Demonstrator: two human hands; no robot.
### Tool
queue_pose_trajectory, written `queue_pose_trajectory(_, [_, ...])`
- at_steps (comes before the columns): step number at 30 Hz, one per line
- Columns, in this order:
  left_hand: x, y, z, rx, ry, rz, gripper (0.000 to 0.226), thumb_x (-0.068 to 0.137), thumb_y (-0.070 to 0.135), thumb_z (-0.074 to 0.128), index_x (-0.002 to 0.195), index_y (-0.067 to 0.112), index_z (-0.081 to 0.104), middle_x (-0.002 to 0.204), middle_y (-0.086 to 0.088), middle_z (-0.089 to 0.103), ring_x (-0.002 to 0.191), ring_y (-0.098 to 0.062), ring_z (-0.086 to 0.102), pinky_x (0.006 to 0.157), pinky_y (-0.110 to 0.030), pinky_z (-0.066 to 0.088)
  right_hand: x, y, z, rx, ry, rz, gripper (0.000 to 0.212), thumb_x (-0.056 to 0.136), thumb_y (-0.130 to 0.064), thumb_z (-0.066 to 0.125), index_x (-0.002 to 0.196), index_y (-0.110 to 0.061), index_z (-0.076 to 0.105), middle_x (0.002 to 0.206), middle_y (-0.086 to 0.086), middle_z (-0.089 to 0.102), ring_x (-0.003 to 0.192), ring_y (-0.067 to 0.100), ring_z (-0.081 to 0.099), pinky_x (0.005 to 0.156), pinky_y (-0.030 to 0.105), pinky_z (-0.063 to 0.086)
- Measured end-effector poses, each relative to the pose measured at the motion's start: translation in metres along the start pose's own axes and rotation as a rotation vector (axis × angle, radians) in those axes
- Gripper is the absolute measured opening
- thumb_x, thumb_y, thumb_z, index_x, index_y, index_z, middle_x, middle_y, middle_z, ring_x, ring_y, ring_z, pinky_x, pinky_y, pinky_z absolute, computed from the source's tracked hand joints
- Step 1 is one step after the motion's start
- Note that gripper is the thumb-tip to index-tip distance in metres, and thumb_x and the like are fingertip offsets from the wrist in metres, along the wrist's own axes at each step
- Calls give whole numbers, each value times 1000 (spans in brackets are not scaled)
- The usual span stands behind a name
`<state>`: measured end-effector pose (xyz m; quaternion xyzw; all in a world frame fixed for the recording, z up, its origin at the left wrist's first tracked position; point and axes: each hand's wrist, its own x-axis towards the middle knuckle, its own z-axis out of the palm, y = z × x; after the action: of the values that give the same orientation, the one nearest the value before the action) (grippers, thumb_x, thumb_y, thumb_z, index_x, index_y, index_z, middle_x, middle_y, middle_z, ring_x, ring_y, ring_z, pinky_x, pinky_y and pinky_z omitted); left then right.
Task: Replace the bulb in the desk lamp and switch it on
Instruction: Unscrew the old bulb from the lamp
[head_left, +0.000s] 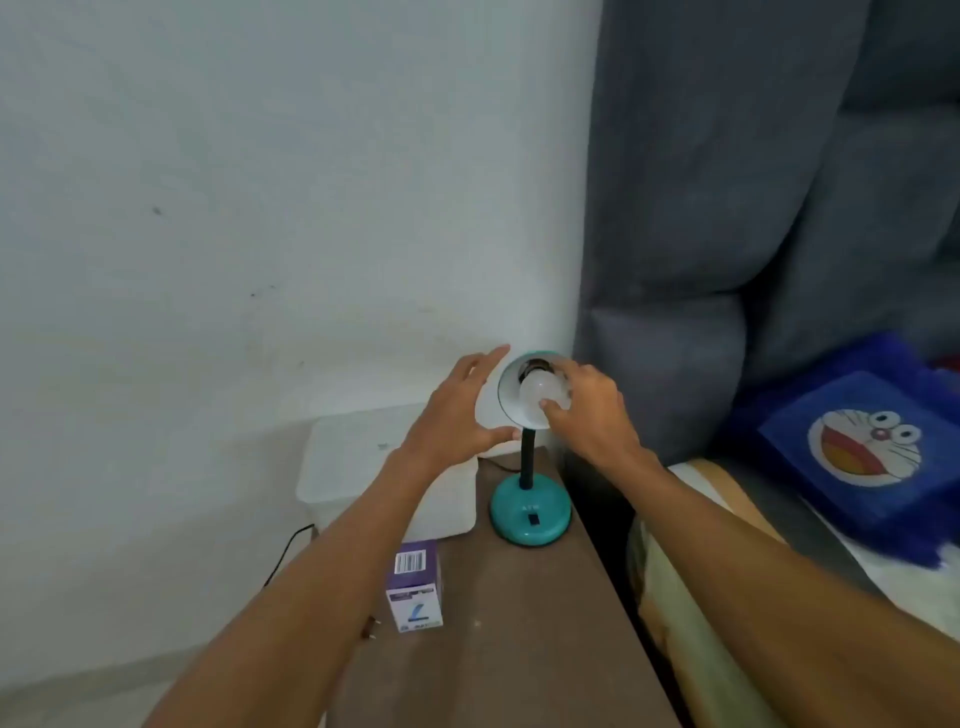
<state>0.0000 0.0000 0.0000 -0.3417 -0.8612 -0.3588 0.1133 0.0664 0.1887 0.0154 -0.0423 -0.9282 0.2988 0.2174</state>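
Fingers of the right hand (587, 410) grasp the frosted white round bulb (545, 396) inside the teal lamp shade (511, 382), centre frame; the left hand (457, 410), fingers released, cups the shade on the brown bench (519, 623).

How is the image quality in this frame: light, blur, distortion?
Head view: soft, even, dim light, no glare; the bulb is unlit. Overall slightly soft, with the blue cushion smeared at its edges. Wide-angle stretch lengthens both forearms toward the corners.
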Motion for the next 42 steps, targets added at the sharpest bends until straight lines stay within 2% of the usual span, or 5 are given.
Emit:
queue_pose_trajectory(14, [31,-33,28,-128,-74,78,104,75,13,91,157,42,33,140,0,61,111,-14,66,91,-17,56,17,15,24,100,-29,49,55,84,-37,76,135,-23,58,123,5,69,111,27,64,97,39,53])
queue_pose_trajectory(23, [38,-35,31,-113,-101,145,102,78,14,89,159,37,32,142,-1,60,115,-18,64,96,-30,59,21,16,31,-41,-48,-32,57,88,-23,73,141,-22,53,135,11,58,119,33,57,99,44,49])
queue_pose_trajectory(32, [39,-37,34,-179,-110,112,99,79,10,88,158,39,34,140,3,60,114,-16,65,95,-22,57,10,11,41,-9,77,84,59,90,-28,72,143,-17,49,127,14,63,111,34,63,90,42,53])
queue_pose_trajectory(37, [38,-35,34,-168,-102,117,99,80,8,87,158,37,34,139,9,57,114,-11,62,92,-11,52,5,7,46,-60,77,44,64,90,-15,69,148,-21,43,146,15,40,128,34,48,100,39,47])
queue_pose_trajectory(42, [35,-35,36,-222,-99,85,98,80,4,86,157,39,36,138,6,59,113,-14,66,92,-16,55,10,5,44,2,113,140,55,91,-26,70,141,-13,50,135,14,55,116,35,59,92,40,50])
